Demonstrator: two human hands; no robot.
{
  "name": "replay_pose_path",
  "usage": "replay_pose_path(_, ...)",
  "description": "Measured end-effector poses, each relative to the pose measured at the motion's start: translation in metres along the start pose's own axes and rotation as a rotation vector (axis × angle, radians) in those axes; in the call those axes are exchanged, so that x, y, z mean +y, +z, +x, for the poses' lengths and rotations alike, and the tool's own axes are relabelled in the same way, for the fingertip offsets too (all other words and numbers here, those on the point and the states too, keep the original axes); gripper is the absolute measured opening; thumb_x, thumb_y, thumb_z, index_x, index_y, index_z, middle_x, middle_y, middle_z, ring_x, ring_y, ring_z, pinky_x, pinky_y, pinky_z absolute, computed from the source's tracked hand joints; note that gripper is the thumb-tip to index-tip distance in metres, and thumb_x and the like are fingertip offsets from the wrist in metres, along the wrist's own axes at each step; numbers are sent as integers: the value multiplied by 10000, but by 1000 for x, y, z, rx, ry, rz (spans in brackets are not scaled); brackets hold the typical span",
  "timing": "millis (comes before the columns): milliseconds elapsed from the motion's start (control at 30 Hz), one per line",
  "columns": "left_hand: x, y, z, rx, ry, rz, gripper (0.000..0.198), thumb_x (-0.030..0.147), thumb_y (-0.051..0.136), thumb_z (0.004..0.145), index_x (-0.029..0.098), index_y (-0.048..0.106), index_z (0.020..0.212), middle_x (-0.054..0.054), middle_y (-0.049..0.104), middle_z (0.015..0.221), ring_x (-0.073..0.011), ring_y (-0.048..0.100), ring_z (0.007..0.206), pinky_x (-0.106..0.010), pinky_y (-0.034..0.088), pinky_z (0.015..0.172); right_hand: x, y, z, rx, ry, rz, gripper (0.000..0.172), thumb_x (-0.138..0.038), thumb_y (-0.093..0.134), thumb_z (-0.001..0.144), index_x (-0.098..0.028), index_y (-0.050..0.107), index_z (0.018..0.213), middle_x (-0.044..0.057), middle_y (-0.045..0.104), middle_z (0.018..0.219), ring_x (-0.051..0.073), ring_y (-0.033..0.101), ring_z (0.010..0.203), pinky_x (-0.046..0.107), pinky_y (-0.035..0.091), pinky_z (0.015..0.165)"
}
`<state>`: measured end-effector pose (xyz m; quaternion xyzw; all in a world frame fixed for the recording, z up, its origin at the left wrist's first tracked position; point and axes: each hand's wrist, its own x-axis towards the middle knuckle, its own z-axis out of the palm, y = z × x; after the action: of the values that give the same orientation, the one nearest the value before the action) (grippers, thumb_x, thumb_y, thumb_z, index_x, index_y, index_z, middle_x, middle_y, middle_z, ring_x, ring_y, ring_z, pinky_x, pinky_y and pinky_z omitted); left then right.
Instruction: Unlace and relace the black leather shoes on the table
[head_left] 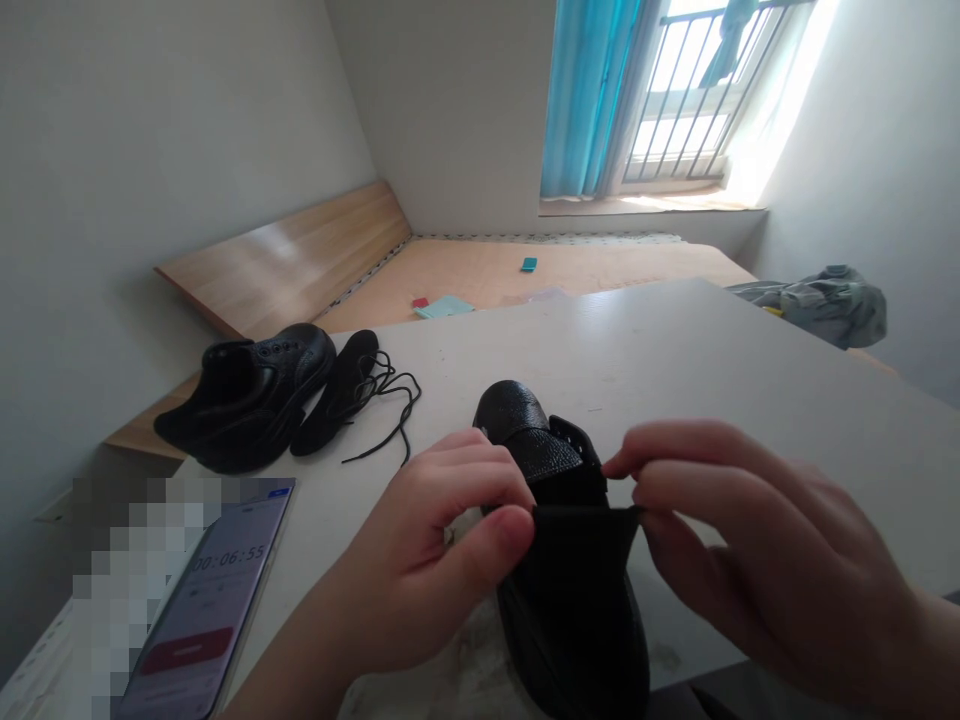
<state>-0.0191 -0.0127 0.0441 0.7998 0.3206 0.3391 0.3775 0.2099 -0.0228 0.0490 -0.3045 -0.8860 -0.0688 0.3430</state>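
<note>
A black leather shoe (517, 410) lies on the white table in front of me, its toe pointing away. Its laces are out, and eyelets show along one flap. My left hand (450, 540) pinches the left corner of the shoe's tongue (585, 540) between thumb and forefinger. At the opposite corner, my right hand (750, 530) grips the tongue the same way, with its forefinger by the eyelet flap. Between both hands the tongue is stretched out flat. The inside of the shoe is too dark to make out.
On the left of the table (645, 340) stand another black shoe (255, 390), a black insole (337, 390) and loose black laces (409, 410). A phone (210, 600) showing a timer lies at the near left. Bundled clothes (832, 305) sit beyond the right edge.
</note>
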Motion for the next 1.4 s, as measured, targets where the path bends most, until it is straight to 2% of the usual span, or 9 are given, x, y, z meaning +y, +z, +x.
replay_pose_path(167,-2,5,2,12,138,57,191,370,670,839,193,652,769,-19,665,748,-179,596,804,-303,452,741,6,0,22,17,210,100,54,-164,433,950,-209,464,955,18,592,921,98,592,664,239,476,572)
replay_pose_path(300,1,9,5,34,143,151,88,186,664,832,186,675,745,8,682,709,-132,590,706,-265,461,693,12,3,30,54,359,269,91,-294,426,976,-213,464,959,22,562,934,97,595,654,241,489,552)
replay_pose_path(533,-13,7,-2,609,-167,12,209,346,651,849,199,668,700,14,659,665,-136,613,646,-248,492,610,14,7,24,-54,609,591,374,-593,449,918,-225,501,957,-5,552,733,122,543,626,233,485,521)
replay_pose_path(700,-12,7,7,640,-270,30,226,348,647,839,193,662,676,41,622,535,-111,580,510,-222,452,510,9,7,30,-251,612,564,388,-540,587,848,-188,595,683,-10,568,605,114,505,560,241,420,498)
replay_pose_path(867,-2,13,12,755,-339,28,149,293,644,832,198,706,930,30,702,645,-133,635,572,-262,490,599,8,11,31,-302,673,450,328,-512,626,815,-202,710,744,3,653,635,149,567,560,257,418,470)
replay_pose_path(967,-4,14,9,723,-337,-34,127,299,674,810,202,685,890,27,709,642,-136,646,599,-264,503,642,12,13,30,-226,683,450,271,-452,646,813,-193,716,772,9,681,659,165,592,574,267,450,484)
replay_pose_path(1100,-13,16,6,494,-303,-279,234,376,728,773,199,635,893,13,719,694,-143,651,660,-262,512,686,13,15,32,-62,643,533,201,-382,652,824,-186,694,840,4,699,730,168,616,644,261,496,534)
replay_pose_path(1267,-14,14,7,383,-344,-443,169,324,703,805,182,706,898,-28,729,803,-174,675,775,-269,531,720,11,18,34,-98,570,700,420,-472,418,968,-181,619,742,10,666,691,140,609,611,221,497,502)
replay_pose_path(1400,-7,-2,5,350,-419,-785,196,267,702,770,208,736,954,-25,751,829,-168,694,711,-257,550,675,32,16,40,-89,309,590,368,-396,358,1004,-215,671,932,26,715,907,169,670,802,260,552,645)
